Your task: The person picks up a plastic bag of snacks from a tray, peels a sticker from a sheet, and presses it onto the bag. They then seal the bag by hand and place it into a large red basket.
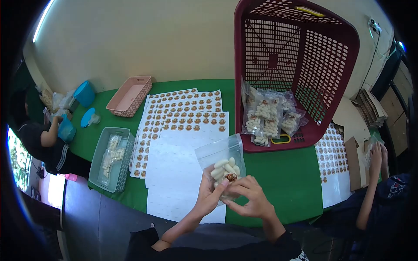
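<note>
A clear zip bag (220,150) of white oblong pieces is held up over the sticker sheets at the table's front. My left hand (207,193) grips its left side, thumb on the front near a round brown sticker (230,177). On the right, my right hand (252,198) has its fingers closed at the bag's lower right edge, beside that sticker. Beneath lie white sheets (174,161), with rows of round brown stickers toward the back and bare backing in front. Whatever the fingers cover behind the bag is hidden.
A maroon basket (241,108) lies tipped on its side, holding several filled bags (265,115). Left are a green basket (124,169) with filled bags and a pink basket (128,95). Co-workers (32,135) (376,195) stand at both ends; cardboard (355,163) lies right.
</note>
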A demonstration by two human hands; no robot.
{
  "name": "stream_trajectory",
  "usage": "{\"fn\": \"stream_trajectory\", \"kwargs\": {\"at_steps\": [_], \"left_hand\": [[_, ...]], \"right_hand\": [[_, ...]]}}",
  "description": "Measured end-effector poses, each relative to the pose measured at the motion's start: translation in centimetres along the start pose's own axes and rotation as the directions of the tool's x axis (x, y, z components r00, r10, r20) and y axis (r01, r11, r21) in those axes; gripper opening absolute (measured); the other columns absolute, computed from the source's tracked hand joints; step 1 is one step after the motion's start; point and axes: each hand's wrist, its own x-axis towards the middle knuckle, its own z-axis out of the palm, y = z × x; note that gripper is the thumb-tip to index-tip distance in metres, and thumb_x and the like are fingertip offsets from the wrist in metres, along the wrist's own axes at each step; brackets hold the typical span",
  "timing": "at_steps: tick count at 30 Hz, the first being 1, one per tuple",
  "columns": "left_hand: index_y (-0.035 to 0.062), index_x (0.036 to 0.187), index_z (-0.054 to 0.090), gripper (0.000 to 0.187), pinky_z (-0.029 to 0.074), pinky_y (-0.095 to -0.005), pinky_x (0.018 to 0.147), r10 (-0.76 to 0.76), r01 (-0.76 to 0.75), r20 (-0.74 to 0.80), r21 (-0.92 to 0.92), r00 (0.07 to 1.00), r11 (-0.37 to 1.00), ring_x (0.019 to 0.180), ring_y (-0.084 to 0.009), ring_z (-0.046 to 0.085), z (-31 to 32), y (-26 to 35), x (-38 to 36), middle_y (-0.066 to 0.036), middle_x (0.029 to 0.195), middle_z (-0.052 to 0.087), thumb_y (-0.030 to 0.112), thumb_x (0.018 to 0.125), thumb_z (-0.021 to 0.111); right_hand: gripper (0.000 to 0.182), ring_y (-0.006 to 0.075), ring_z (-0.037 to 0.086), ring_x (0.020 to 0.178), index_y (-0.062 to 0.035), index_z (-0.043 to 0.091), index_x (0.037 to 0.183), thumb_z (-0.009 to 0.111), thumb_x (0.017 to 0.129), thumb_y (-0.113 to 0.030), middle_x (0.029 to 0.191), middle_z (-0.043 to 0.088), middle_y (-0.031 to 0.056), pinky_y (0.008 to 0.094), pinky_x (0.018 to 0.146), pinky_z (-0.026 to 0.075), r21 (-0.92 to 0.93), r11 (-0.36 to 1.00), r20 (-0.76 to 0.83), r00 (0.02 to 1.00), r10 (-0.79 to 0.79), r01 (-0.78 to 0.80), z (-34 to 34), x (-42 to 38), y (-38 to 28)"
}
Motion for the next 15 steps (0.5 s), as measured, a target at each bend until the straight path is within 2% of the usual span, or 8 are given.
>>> {"fn": "stream_trajectory", "kwargs": {"at_steps": [2, 3, 4, 6, 9, 10, 12, 15], "left_hand": [[0.0000, 0.119, 0.022, 0.044, 0.036, -0.0304, 0.087, 0.003, -0.001, -0.032, 0.058, 0.999, 0.998, 0.103, -0.0182, 0.044, -0.2, -0.1, 0.2, -0.014, 0.112, 0.042, 0.007, 0.082, 0.045], [0.0001, 0.118, 0.024, 0.044, 0.038, -0.0298, 0.085, 0.008, -0.002, -0.057, 0.115, 0.998, 0.993, 0.100, -0.0175, 0.046, -0.3, -0.1, 0.4, -0.013, 0.109, 0.045, 0.007, 0.082, 0.048], [0.0001, 0.118, 0.024, 0.044, 0.038, -0.0298, 0.085, 0.010, -0.003, -0.062, 0.118, 0.998, 0.993, 0.100, -0.0175, 0.046, -0.5, -0.1, 0.3, -0.013, 0.109, 0.045, 0.007, 0.082, 0.048], [0.0003, 0.114, 0.031, 0.039, 0.040, -0.0288, 0.081, -0.163, 0.163, -0.015, 0.119, 0.987, 0.979, 0.092, -0.0148, 0.050, -1.2, 0.1, 0.2, -0.011, 0.103, 0.049, 0.011, 0.081, 0.051], [0.0020, 0.111, 0.037, 0.038, 0.040, -0.0258, 0.079, -0.261, 0.236, 0.055, 0.279, 0.964, 0.931, 0.091, -0.0130, 0.050, -1.7, 0.5, 0.2, -0.007, 0.097, 0.052, 0.010, 0.078, 0.054], [0.0020, 0.111, 0.037, 0.038, 0.040, -0.0258, 0.079, -0.252, 0.224, 0.066, 0.282, 0.966, 0.933, 0.091, -0.0130, 0.050, -1.8, 0.5, 0.2, -0.007, 0.097, 0.052, 0.010, 0.078, 0.054], [0.0007, 0.109, 0.039, 0.035, 0.039, -0.0260, 0.080, -0.266, 0.262, 0.043, 0.076, 0.963, 0.962, 0.092, -0.0133, 0.050, -1.8, 0.2, 0.2, -0.008, 0.099, 0.051, 0.012, 0.079, 0.053], [0.0015, 0.109, 0.041, 0.037, 0.041, -0.0245, 0.075, -0.198, 0.191, 0.044, 0.120, 0.979, 0.974, 0.085, -0.0109, 0.050, -1.9, -0.8, 0.4, -0.006, 0.093, 0.052, 0.020, 0.080, 0.055]], "right_hand": [[0.026, 0.0151, 0.045, 0.061, -0.0068, 0.057, 0.078, 0.071, 0.060, -0.018, 0.069, 0.050, 0.0019, 0.0257, 0.058, 0.036, 0.121, 0.992, 0.078, 0.996, -0.046, 0.036, 0.3, -0.4, 1.2], [0.028, 0.0124, 0.044, 0.057, -0.0054, 0.056, 0.077, 0.071, 0.060, -0.021, 0.067, 0.049, 0.0021, 0.0242, 0.054, 0.035, 0.225, 0.962, -0.081, 0.981, 0.174, -0.152, 0.6, -0.7, 1.4], [0.030, 0.0097, 0.042, 0.054, -0.0041, 0.054, 0.076, 0.072, 0.061, -0.024, 0.065, 0.048, 0.0022, 0.0227, 0.050, 0.034, 0.353, 0.883, -0.209, 0.894, 0.397, -0.309, 0.7, -0.8, 1.7], [0.038, 0.0073, 0.044, 0.054, -0.0001, 0.054, 0.076, 0.073, 0.060, -0.029, 0.066, 0.051, 0.0033, 0.0205, 0.047, 0.035, 0.298, 0.880, -0.244, 0.862, 0.445, -0.370, 0.8, -0.4, 2.3], [0.039, 0.0087, 0.053, 0.060, 0.0025, 0.056, 0.086, 0.069, 0.066, -0.029, 0.067, 0.058, 0.0069, 0.0219, 0.054, 0.043, 0.499, 0.711, 0.170, 0.861, 0.480, -0.495, 0.8, -0.1, 2.0], [0.039, 0.0087, 0.053, 0.060, 0.0025, 0.056, 0.086, 0.069, 0.066, -0.029, 0.067, 0.058, 0.0069, 0.0219, 0.054, 0.043, 0.497, 0.719, 0.159, 0.865, 0.475, -0.486, 0.8, -0.1, 2.1], [0.033, 0.0074, 0.054, 0.057, 0.0014, 0.058, 0.087, 0.065, 0.070, -0.027, 0.065, 0.059, 0.0065, 0.0221, 0.052, 0.044, 0.406, 0.728, 0.246, 0.833, 0.495, -0.552, 1.0, -0.3, 2.5], [0.023, 0.0063, 0.054, 0.058, 0.0017, 0.060, 0.085, 0.062, 0.074, -0.019, 0.066, 0.060, 0.0039, 0.0206, 0.051, 0.044, 0.498, 0.712, 0.152, 0.858, 0.490, -0.495, 1.4, -0.7, 2.2]]}}
